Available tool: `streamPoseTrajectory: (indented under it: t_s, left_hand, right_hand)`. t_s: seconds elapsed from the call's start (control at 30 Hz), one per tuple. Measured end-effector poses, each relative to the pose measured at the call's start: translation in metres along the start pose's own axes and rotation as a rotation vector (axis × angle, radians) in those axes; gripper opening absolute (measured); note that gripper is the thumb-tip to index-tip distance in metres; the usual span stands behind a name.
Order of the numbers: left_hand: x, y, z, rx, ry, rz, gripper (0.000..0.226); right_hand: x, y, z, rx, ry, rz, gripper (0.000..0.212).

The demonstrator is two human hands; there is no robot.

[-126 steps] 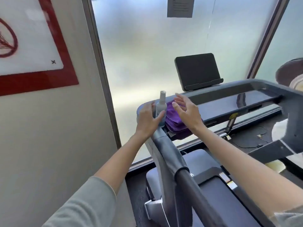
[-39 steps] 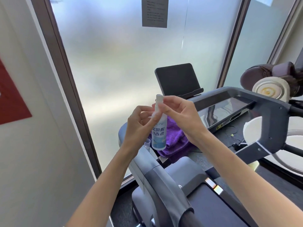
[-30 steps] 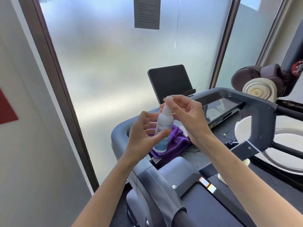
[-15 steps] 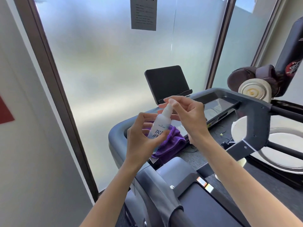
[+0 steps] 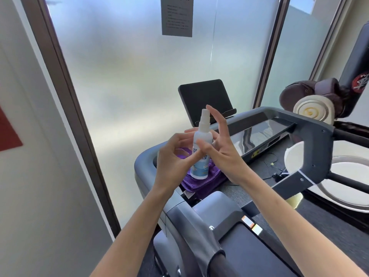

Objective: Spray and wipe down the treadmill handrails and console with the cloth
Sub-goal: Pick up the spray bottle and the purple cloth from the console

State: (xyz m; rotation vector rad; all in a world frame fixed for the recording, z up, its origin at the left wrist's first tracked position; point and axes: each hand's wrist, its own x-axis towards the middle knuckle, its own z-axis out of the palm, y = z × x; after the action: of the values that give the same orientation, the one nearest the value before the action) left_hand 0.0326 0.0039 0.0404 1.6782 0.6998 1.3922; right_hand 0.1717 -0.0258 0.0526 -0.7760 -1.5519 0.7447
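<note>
A small white spray bottle (image 5: 202, 136) with a blue label stands upright in the air over the left end of the treadmill console (image 5: 261, 132). My left hand (image 5: 173, 166) pinches its lower body. My right hand (image 5: 221, 152) presses its thumb on the front of the bottle, with the spread fingers behind it and the index finger raised beside the bare nozzle. A folded purple cloth (image 5: 205, 180) lies on the console just below the bottle. The grey left handrail (image 5: 191, 226) runs toward me, and the right handrail post (image 5: 311, 144) stands at the right.
A black tablet holder (image 5: 203, 98) rises behind the console, in front of a frosted window. A wall is close on the left. A brown massage chair (image 5: 311, 96) and a rolled foam pad (image 5: 313, 110) sit at the right. Thin cables (image 5: 273, 168) lie on the dark floor under the console.
The bottle has gone from tilted to upright. My right hand has left the nozzle tip and slid down onto the bottle's body, fingers spreading. My left hand keeps its hold low on the bottle.
</note>
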Motion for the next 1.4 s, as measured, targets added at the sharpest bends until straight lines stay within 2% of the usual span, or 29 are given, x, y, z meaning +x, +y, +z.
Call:
streamPoseTrajectory:
  t_s: [0.1,0.17,0.3,0.4,0.53,0.73,0.87,0.97,1.07,1.2,1.3,1.4]
  left_hand:
    - [0.003,0.001,-0.004,0.082,-0.098,0.031,0.040]
    - [0.007,-0.002,-0.016,0.096,-0.156,-0.012,0.044]
    - [0.027,-0.017,-0.044,0.162,-0.055,-0.187,0.030]
    - [0.050,-0.038,-0.043,0.398,-0.152,-0.291,0.033]
    - [0.075,-0.067,-0.022,0.794,-0.338,-0.283,0.048]
    - [0.093,-0.096,-0.002,1.059,-0.474,-0.296,0.053]
    - [0.105,-0.094,0.003,1.019,-0.495,-0.456,0.049]
    - [0.109,-0.090,0.002,0.921,-0.488,-0.506,0.048]
    - [0.108,-0.080,0.001,0.649,-0.421,-0.588,0.041]
    - [0.101,-0.057,0.006,0.406,-0.393,-0.650,0.033]
    - [0.094,-0.033,0.007,0.293,-0.294,-0.622,0.024]
    - [0.082,-0.006,0.003,0.129,-0.160,-0.616,0.027]
  right_hand:
    - [0.003,0.006,-0.004,-0.009,0.010,-0.026,0.063]
    - [0.006,0.011,-0.010,-0.031,0.026,-0.022,0.061]
    - [0.007,0.024,-0.024,-0.094,0.069,-0.004,0.060]
    - [0.004,0.033,-0.030,-0.104,0.079,0.016,0.060]
    - [0.004,0.044,-0.032,-0.101,0.090,0.026,0.061]
    - [0.004,0.057,-0.036,-0.087,0.107,0.027,0.060]
    - [0.002,0.064,-0.039,-0.111,0.119,0.039,0.060]
    - [0.000,0.065,-0.043,-0.147,0.120,0.029,0.064]
    - [-0.002,0.062,-0.049,-0.192,0.126,0.025,0.072]
    - [-0.004,0.054,-0.054,-0.232,0.146,0.026,0.070]
    - [-0.006,0.042,-0.055,-0.273,0.139,0.026,0.070]
    - [-0.008,0.029,-0.056,-0.278,0.136,0.017,0.069]
